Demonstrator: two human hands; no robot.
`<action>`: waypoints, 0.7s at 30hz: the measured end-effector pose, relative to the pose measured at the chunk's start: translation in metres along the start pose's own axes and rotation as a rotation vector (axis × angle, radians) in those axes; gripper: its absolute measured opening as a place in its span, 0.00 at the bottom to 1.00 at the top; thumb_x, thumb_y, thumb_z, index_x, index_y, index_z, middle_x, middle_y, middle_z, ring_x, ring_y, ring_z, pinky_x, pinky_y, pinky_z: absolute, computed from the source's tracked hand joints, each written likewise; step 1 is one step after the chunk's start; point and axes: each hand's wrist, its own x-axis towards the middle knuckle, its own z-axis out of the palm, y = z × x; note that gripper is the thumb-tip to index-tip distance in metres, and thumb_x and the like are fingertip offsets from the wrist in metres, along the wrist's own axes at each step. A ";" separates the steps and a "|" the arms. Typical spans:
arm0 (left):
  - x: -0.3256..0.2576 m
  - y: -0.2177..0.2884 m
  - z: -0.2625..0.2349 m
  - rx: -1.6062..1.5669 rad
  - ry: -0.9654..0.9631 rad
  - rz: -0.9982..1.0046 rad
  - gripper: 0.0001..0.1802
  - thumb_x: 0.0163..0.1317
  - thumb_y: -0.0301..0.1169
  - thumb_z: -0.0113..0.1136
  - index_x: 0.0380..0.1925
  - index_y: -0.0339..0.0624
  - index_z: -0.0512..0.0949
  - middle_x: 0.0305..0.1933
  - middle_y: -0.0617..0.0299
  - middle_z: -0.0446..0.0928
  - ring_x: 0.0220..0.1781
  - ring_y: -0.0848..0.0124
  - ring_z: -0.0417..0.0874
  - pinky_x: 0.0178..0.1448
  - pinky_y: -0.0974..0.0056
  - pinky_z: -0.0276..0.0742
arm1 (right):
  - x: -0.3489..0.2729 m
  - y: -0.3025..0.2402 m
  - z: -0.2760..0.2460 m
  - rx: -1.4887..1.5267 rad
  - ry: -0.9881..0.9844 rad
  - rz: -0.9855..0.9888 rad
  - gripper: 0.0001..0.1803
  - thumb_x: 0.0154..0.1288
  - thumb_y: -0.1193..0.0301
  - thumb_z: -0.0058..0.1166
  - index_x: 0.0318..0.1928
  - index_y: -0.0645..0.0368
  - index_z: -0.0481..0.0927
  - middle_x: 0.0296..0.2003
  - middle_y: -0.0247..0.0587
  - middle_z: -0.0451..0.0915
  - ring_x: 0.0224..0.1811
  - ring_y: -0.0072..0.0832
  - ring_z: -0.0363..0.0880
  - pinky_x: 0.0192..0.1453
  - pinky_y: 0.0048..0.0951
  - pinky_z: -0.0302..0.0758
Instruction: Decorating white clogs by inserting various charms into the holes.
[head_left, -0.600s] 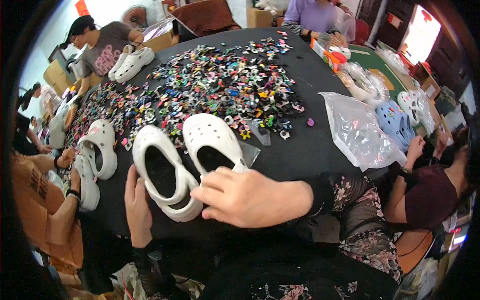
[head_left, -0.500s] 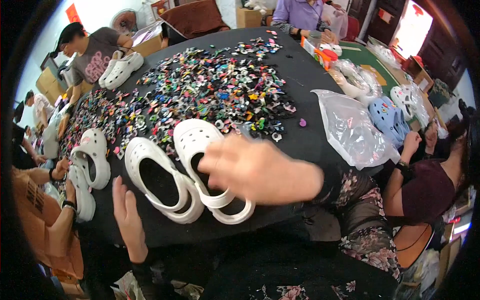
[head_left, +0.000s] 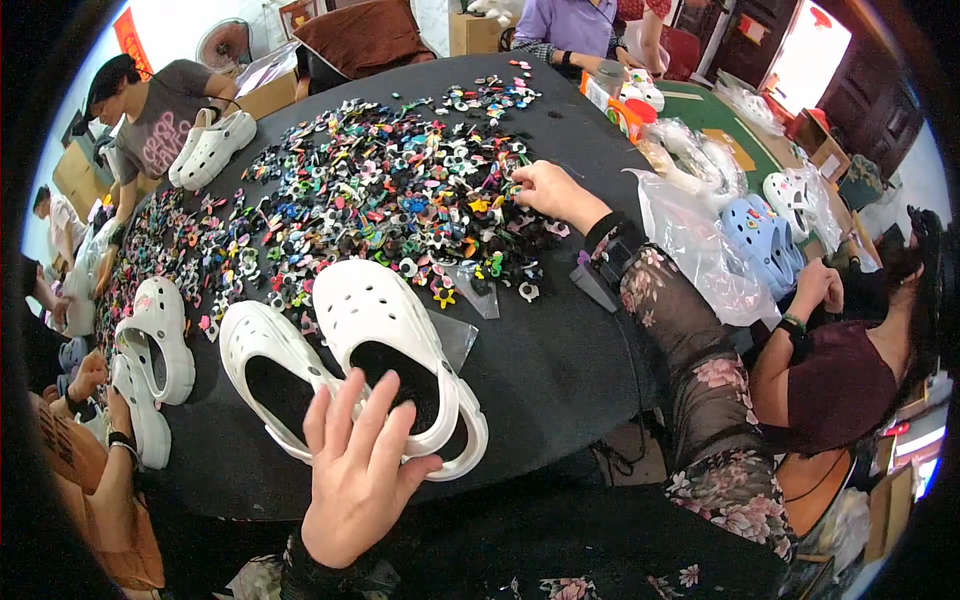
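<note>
A pair of white clogs stands in front of me, toes pointing away: the left clog [head_left: 262,340] and the right clog [head_left: 372,300]. My left hand [head_left: 358,470] is open, fingers spread over the heel part of the pair and covering some of both shoes. Farther off, my right hand [head_left: 550,192] reaches to the right edge of a wide pile of small colourful shoe charms [head_left: 390,190]. Its fingers are curled together at the charms; whatever is between them is too small to make out. A clear plastic bag [head_left: 460,342] lies partly under the right clog.
More white clogs [head_left: 158,330] are by a co-worker's hands at the left, and another white pair [head_left: 215,148] stands at the far left. At the right are a large clear bag [head_left: 690,250], blue clogs [head_left: 758,240] and another person's hands [head_left: 820,285]. The table [head_left: 560,370] is black.
My right hand has moved from above the right clog out to the charm pile. My left hand has come from beside the left clog over the pair's heels. Clear bags now show beside the right clog.
</note>
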 end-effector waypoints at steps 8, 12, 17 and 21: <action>-0.006 -0.018 0.024 -0.247 0.036 0.073 0.11 0.46 0.23 0.67 0.24 0.41 0.72 0.34 0.58 0.77 0.49 0.57 0.81 0.67 0.44 0.61 | -0.016 -0.011 0.005 0.088 0.129 0.047 0.18 0.48 0.73 0.67 0.40 0.66 0.79 0.34 0.48 0.82 0.35 0.37 0.82 0.44 0.35 0.77; -0.004 -0.016 0.029 -0.224 0.070 0.076 0.11 0.47 0.25 0.69 0.23 0.42 0.73 0.30 0.59 0.75 0.43 0.58 0.81 0.64 0.46 0.62 | -0.026 -0.029 -0.003 0.262 0.155 0.041 0.16 0.53 0.73 0.65 0.42 0.65 0.78 0.34 0.45 0.83 0.36 0.33 0.83 0.42 0.33 0.78; -0.005 -0.015 0.034 -0.212 0.104 0.030 0.10 0.48 0.27 0.69 0.25 0.43 0.74 0.29 0.61 0.75 0.38 0.62 0.79 0.62 0.47 0.61 | -0.039 -0.092 -0.017 0.980 -0.060 0.193 0.12 0.61 0.77 0.59 0.46 0.63 0.78 0.34 0.38 0.84 0.33 0.22 0.84 0.31 0.23 0.77; -0.002 -0.013 0.041 -0.194 0.138 0.021 0.10 0.49 0.30 0.70 0.28 0.45 0.77 0.28 0.65 0.74 0.34 0.65 0.78 0.62 0.49 0.60 | -0.045 -0.118 -0.025 1.004 -0.142 0.187 0.11 0.64 0.75 0.58 0.46 0.64 0.78 0.35 0.37 0.83 0.35 0.20 0.83 0.33 0.20 0.78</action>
